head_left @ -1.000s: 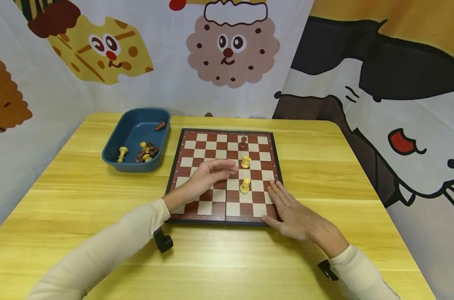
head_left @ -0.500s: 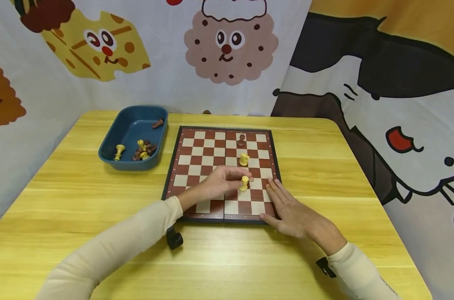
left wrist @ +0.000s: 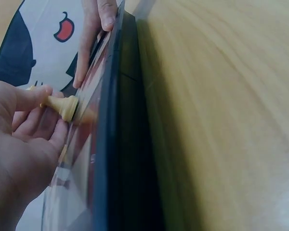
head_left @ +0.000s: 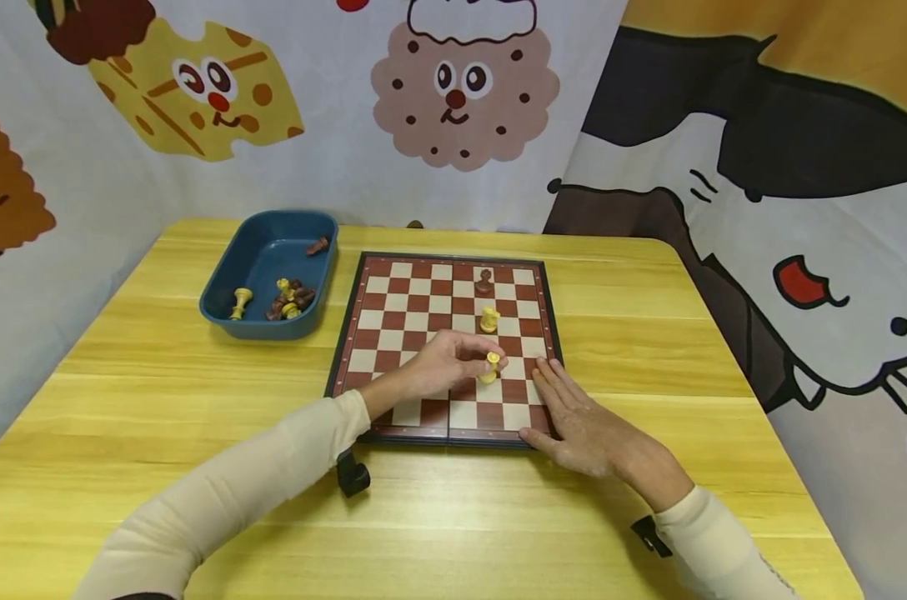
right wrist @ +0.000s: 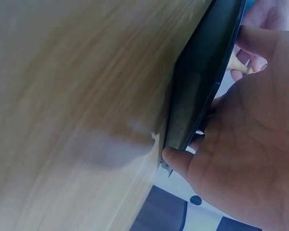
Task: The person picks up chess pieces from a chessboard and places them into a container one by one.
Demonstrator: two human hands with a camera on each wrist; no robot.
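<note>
A checkered chessboard (head_left: pixel 416 320) lies on the table. My left hand (head_left: pixel 442 365) pinches a pale yellow chess piece (head_left: pixel 493 360) between thumb and fingers over its right half; in the left wrist view the piece (left wrist: pixel 65 107) has its base at the board surface. Whether it touches the board, I cannot tell. Behind it stand a yellow knight (head_left: pixel 488 319) and a dark brown piece (head_left: pixel 484 282). My right hand (head_left: pixel 588 425) rests with fingers extended on the board's right edge; the right wrist view shows this hand (right wrist: pixel 245 130) against the dark side.
At the back left of the table (head_left: pixel 648 333), a blue tray (head_left: pixel 266 331) holds several yellow and brown pieces lying in it. A cartoon-printed cloth (head_left: pixel 333 183) hangs behind the table. Black wrist mounts hang under both sleeves.
My left hand has moved right across the board and taken hold of the yellow piece, whose top now tilts slightly to the right. My right hand has stayed on the board's edge.
</note>
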